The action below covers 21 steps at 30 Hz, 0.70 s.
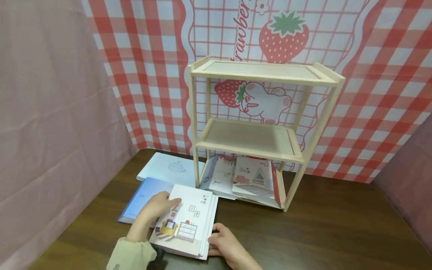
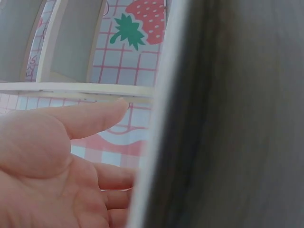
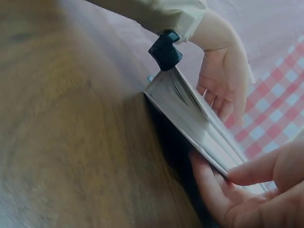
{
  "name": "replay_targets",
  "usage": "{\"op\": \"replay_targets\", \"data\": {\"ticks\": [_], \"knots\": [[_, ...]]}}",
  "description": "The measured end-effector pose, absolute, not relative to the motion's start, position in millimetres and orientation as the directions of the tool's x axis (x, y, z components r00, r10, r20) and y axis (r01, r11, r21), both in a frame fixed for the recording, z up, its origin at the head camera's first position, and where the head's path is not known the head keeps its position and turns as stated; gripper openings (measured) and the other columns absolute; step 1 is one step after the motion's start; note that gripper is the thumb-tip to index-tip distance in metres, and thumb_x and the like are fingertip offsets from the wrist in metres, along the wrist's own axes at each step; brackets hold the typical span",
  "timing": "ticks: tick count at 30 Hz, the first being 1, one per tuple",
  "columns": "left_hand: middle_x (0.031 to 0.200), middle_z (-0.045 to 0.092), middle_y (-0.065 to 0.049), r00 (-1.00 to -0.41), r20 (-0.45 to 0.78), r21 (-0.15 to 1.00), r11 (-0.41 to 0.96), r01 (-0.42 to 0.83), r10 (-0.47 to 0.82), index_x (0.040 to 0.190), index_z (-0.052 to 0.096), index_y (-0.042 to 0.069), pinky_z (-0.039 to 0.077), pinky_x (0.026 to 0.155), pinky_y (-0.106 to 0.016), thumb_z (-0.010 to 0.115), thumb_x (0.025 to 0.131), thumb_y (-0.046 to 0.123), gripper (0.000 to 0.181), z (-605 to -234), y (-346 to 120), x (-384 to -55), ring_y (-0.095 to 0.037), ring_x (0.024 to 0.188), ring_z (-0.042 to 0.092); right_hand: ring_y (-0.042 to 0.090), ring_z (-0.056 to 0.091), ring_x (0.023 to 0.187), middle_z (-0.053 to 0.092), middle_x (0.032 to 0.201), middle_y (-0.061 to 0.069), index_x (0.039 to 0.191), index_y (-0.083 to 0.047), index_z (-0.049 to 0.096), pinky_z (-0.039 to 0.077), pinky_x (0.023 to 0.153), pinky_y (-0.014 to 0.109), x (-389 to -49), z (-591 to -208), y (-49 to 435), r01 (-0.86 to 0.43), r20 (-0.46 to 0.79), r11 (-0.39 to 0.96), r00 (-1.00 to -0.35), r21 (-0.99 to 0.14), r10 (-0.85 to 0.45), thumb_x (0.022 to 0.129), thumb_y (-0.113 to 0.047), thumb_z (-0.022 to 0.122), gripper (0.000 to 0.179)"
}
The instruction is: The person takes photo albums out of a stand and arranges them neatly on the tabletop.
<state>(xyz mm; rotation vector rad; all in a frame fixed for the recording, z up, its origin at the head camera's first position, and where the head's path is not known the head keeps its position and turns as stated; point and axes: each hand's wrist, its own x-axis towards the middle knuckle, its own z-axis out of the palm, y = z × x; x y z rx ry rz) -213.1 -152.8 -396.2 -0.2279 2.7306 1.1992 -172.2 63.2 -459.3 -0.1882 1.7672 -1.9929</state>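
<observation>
At lower centre, our right hand (image 1: 228,244) pinches the book (image 1: 190,219), our left hand (image 1: 158,206) spread: seemingly steadying; lifting would want both.

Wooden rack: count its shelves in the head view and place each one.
3: the top shelf, the middle shelf below it, and the bottom shelf, mostly hidden beneath books. None seems wholly hidden.

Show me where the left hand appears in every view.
Head: left hand, lower left of centre, over the white book.
Left wrist: left hand, lower left.
Right wrist: left hand, upper right; the right hand is lower right.
Shared landmark: red-and-white patterned cloth, in all three.
</observation>
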Motion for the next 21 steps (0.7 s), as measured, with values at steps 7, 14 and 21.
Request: {"op": "replay_targets", "data": {"ticks": [7,14,21], "knots": [[0.081,0.054,-0.009,-0.980,-0.188,0.692,0.699,-0.182,-0.069,0.103,0.051,-0.007,0.042,0.064,-0.033,0.053,0.079,0.037,0.051,-396.2,-154.6,-213.3,-0.018,0.070,0.049,0.016,0.057,0.057,0.050,0.067,0.006,0.088,0.006,0.043,0.050,0.056,0.032,-174.2,-459.9,61.6,0.223,-0.212,0.023,-0.883,-0.975,-0.418,0.072,0.007,0.048,0.017],[0.083,0.055,-0.011,-0.982,-0.180,0.678,0.716,-0.167,-0.059,0.104,0.050,-0.009,0.042,0.068,-0.036,0.053,0.079,0.036,0.051,-395.7,-155.8,-213.3,-0.020,0.072,0.049,0.013,0.056,0.055,0.050,0.066,0.006,0.086,0.009,0.046,0.050,0.054,0.030,-176.2,-456.7,58.0,0.203,-0.205,0.045,-0.902,-0.978,-0.379,0.070,0.009,0.049,0.017],[0.088,0.055,-0.013,-0.983,-0.174,0.673,0.722,-0.161,-0.057,0.107,0.049,-0.010,0.042,0.070,-0.038,0.053,0.080,0.036,0.053,-395.9,-155.1,-214.7,-0.020,0.074,0.049,0.014,0.055,0.056,0.053,0.071,0.012,0.098,0.011,0.038,0.050,0.054,0.030,-176.7,-455.2,56.9,0.156,-0.170,0.070,-0.936,-0.985,-0.309,0.068,0.009,0.050,0.033]]}}
